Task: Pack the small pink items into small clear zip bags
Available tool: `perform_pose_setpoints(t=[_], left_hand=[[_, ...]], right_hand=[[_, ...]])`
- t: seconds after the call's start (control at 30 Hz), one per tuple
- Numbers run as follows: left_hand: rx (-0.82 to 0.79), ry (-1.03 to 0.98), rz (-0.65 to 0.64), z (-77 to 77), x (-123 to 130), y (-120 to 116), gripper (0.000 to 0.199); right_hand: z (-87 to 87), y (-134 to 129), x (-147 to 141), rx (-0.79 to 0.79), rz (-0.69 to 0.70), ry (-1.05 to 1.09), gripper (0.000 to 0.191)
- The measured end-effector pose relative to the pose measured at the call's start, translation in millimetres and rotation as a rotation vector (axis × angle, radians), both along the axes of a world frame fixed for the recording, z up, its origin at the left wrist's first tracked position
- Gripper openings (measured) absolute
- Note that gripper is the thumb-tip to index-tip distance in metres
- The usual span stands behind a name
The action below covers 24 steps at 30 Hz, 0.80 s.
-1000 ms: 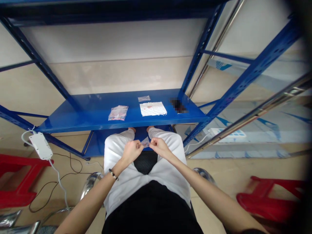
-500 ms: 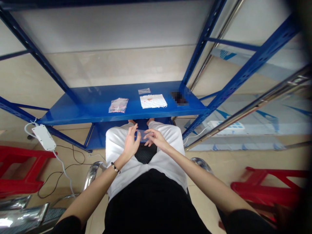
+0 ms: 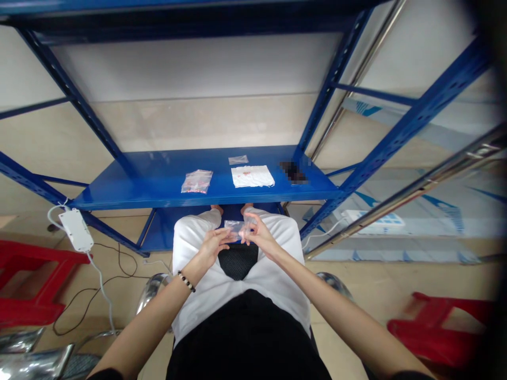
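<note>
A small clear plastic bag [image 3: 234,226] is stretched between my two hands above my lap. My left hand [image 3: 213,246] pinches its left side, fingers pointing to the right. At the bag's other end, my right hand [image 3: 257,232] grips it with thumb and fingertips, the index finger raised. Whether anything lies inside this bag I cannot tell. On the blue shelf [image 3: 154,177] ahead lie a clear bag with small pink pieces [image 3: 197,181], a white cloth-like sheet [image 3: 253,177] with small reddish bits on it, and a flat clear bag [image 3: 238,160] behind it.
A dark, blurred-out object [image 3: 293,172] lies at the shelf's right end. A white power strip [image 3: 76,230] hangs by the left post, its cables running to the floor. Red stools [image 3: 35,285] stand left and right. A metal rail [image 3: 412,192] slants along the right.
My left hand has closed onto the bag's left side, where its fingers were apart before. The view has tilted up slightly, so the shelf sits lower.
</note>
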<state>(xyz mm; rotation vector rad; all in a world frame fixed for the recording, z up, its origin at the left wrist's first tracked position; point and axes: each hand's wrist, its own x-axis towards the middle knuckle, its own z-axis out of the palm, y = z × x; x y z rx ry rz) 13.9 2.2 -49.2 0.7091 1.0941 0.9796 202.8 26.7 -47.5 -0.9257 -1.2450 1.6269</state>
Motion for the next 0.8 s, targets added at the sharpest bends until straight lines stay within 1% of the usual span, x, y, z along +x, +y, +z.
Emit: perform_pose_setpoints(t=[0.07,0.13,0.23,0.3,0.37,0.43,0.5,0.57,0.7,0.8], left_hand=[[0.006,-0.004,0.038,1.6,-0.1,1.3,0.032],[0.046,0.016,0.075,4.6,-1.0,3.3,0.032],[0.083,0.063,0.115,9.3,-1.8,5.6,0.032],[0.094,0.083,0.127,11.0,-1.4,6.2,0.032],[0.104,0.075,0.140,11.4,-0.8,6.5,0.031],[0.104,0.035,0.154,11.1,-0.6,6.8,0.030],[0.109,-0.006,0.168,10.5,-0.4,7.1,0.029],[0.121,-0.022,0.174,9.8,0.2,6.6,0.028],[0.184,0.010,0.139,8.1,3.7,3.7,0.031],[0.254,0.069,0.108,6.5,7.5,2.9,0.035]], right_hand=[[0.0,0.1,0.7,-0.043,0.017,0.003,0.085],[1.1,1.6,2.4,-0.073,0.034,0.008,0.091],[2.8,5.3,5.2,-0.067,0.052,0.004,0.098],[3.0,7.5,6.5,-0.065,0.043,-0.007,0.097],[2.3,8.7,6.9,-0.074,0.007,-0.003,0.089],[0.5,9.2,6.3,-0.094,-0.050,0.036,0.072],[-2.4,8.8,4.9,-0.135,-0.105,0.110,0.054],[-6.1,7.3,2.4,-0.211,-0.123,0.201,0.044],[-11.4,0.1,-5.3,-0.376,-0.096,0.356,0.042],[-11.7,-6.6,-12.8,-0.401,-0.139,0.409,0.045]])
